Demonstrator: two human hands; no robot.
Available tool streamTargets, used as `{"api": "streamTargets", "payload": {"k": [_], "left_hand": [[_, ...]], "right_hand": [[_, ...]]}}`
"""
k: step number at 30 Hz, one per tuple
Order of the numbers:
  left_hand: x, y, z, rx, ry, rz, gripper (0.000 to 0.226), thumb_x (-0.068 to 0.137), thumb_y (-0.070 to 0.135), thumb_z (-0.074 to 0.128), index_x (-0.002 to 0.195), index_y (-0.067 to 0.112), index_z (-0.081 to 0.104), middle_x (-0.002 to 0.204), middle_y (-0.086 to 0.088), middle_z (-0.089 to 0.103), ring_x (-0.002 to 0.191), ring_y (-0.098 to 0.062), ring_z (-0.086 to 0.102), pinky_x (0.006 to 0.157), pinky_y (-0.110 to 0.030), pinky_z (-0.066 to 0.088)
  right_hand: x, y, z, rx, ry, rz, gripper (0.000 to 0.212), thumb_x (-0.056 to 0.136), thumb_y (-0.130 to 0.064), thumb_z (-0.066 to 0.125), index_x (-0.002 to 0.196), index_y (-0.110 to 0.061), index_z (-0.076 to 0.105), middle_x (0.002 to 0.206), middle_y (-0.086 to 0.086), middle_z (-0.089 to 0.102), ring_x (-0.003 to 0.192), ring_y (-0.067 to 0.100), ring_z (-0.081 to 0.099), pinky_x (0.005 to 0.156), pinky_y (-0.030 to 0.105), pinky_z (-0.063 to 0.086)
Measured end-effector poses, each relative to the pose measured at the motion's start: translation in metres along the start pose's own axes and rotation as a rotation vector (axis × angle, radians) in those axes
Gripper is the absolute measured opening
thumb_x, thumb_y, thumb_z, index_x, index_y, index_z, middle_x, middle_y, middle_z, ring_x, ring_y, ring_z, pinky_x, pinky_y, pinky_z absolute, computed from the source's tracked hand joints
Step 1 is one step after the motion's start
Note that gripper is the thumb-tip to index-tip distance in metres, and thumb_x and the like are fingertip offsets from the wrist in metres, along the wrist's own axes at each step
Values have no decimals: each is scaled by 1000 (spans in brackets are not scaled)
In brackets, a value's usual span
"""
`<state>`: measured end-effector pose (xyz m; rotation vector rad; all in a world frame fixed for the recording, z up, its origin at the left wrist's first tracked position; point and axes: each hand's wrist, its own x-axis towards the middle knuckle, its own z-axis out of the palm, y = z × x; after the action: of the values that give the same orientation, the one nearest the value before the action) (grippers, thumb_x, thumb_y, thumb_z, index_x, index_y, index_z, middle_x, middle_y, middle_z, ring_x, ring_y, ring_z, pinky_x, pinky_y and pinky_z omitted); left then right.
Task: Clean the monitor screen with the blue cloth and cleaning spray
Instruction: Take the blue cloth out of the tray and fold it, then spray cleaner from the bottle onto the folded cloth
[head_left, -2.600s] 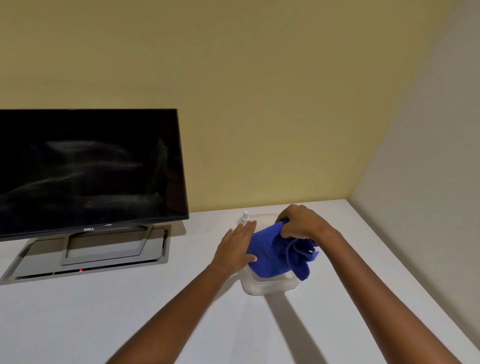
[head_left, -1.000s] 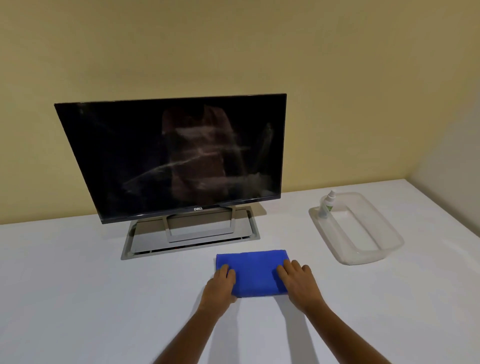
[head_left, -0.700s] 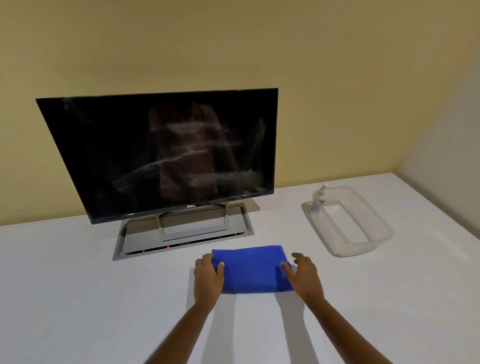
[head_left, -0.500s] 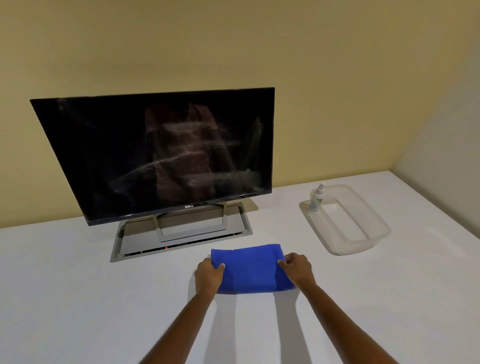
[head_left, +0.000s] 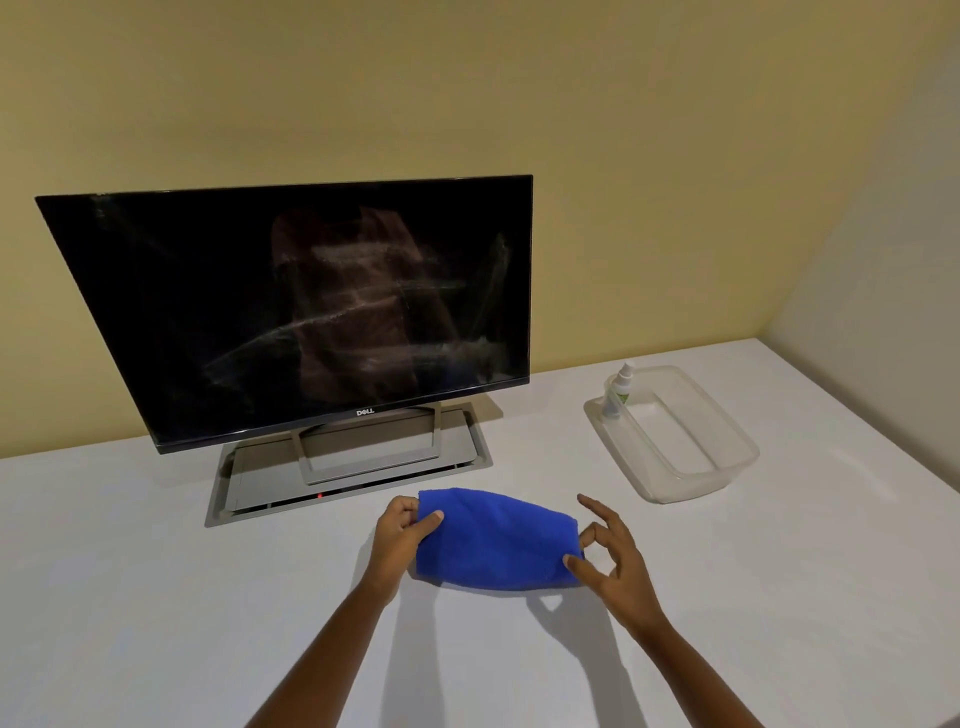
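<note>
The Dell monitor (head_left: 311, 306), its dark screen streaked, stands at the left rear of your white table (head_left: 156, 597). In front of its stand, your left hand (head_left: 400, 535) pinches the folded blue cloth (head_left: 496, 540) at its left edge; your right hand (head_left: 613, 561) pinches the right edge, other fingers spread. Far right, the spray bottle (head_left: 618, 389) stands in a clear plastic tub (head_left: 727, 447).

I see the monitor (head_left: 311, 312) standing on its base (head_left: 353, 467) at the back left of the bench (head_left: 156, 623), against the wall. Before the base lies the cloth (head_left: 496, 540), between my hands: left hand (head_left: 400, 535) at its left end, right hand (head_left: 613, 556) at its right. Back right sits a tray (head_left: 727, 431), the spray bottle (head_left: 618, 389) in its far left corner.
</note>
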<state>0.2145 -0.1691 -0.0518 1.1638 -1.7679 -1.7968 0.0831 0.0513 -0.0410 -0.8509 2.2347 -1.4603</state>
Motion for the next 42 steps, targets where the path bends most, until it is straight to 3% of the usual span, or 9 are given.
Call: {"api": "streamTargets", "payload": {"k": [3, 8, 14, 18, 21, 25, 32, 38, 42], "left_hand": [[0, 0, -5, 35, 2, 15, 19, 88, 17, 57, 101, 12, 43, 100, -8, 55, 93, -25, 54, 70, -26, 48], [-2, -5, -3, 165, -59, 53, 34, 92, 18, 48, 123, 6, 39, 111, -12, 56, 99, -32, 59, 74, -31, 51], [0, -4, 17, 312, -50, -29, 46, 95, 23, 43, 135, 4, 30, 134, -17, 48, 116, -33, 52, 95, -38, 45], [-1, -12, 25, 429, -15, -2, 39, 95, 22, 44, 128, 2, 39, 129, -18, 54, 114, -33, 55, 94, -38, 46], [-3, -17, 28, 539, 86, -10, 37, 93, 23, 48, 122, 1, 46, 125, -20, 54, 111, -33, 55, 92, -37, 47], [-2, -15, 35, 538, 73, -92, 42, 91, 22, 51, 126, 1, 41, 129, -20, 52, 114, -35, 54, 93, -38, 46], [11, 7, 46, 285, 59, -143, 47, 88, 18, 58, 127, 1, 38, 132, -19, 50, 117, -37, 51, 95, -42, 45], [26, 25, 64, 138, 87, -124, 48, 87, 15, 58, 128, 1, 38, 132, -19, 50, 116, -38, 51, 96, -44, 45], [36, 29, 78, 132, 96, -144, 47, 87, 10, 58, 128, 0, 38, 131, -20, 51, 117, -38, 51, 96, -45, 45]], "right_hand": [[-4, -3, -1, 65, -26, 55, 14, 67, -39, 67, 66, -31, 55, 97, -22, 68, 107, -15, 51, 83, 3, 39], [-11, -2, 9, 151, 37, 128, 24, 77, -27, 67, 70, -12, 50, 63, -4, 52, 65, 10, 52, 60, 12, 44], [-5, 19, 23, 135, 234, 484, 10, 87, -9, 58, 92, -14, 51, 99, 13, 61, 87, 24, 54, 64, 26, 43], [1, 24, 26, -13, 185, 635, 46, 89, -16, 56, 131, -3, 41, 131, 17, 50, 114, 31, 51, 89, 35, 44], [4, 25, 31, -144, 138, 655, 49, 89, -30, 58, 127, -3, 46, 126, 16, 50, 109, 29, 55, 82, 32, 46], [12, 26, 34, -127, 17, 666, 28, 86, -28, 61, 69, -11, 48, 78, 6, 55, 62, 12, 48, 53, 17, 35], [39, 9, 14, -86, 2, 632, 29, 86, -21, 62, 106, -4, 51, 99, 6, 54, 88, 19, 49, 55, 17, 38], [87, 2, -9, -219, -21, 557, 46, 87, -25, 61, 124, -3, 46, 127, 14, 55, 111, 28, 54, 89, 34, 44], [116, 1, -21, -295, -33, 495, 42, 88, -21, 59, 123, -1, 47, 125, 16, 57, 113, 30, 54, 92, 35, 44]]}}
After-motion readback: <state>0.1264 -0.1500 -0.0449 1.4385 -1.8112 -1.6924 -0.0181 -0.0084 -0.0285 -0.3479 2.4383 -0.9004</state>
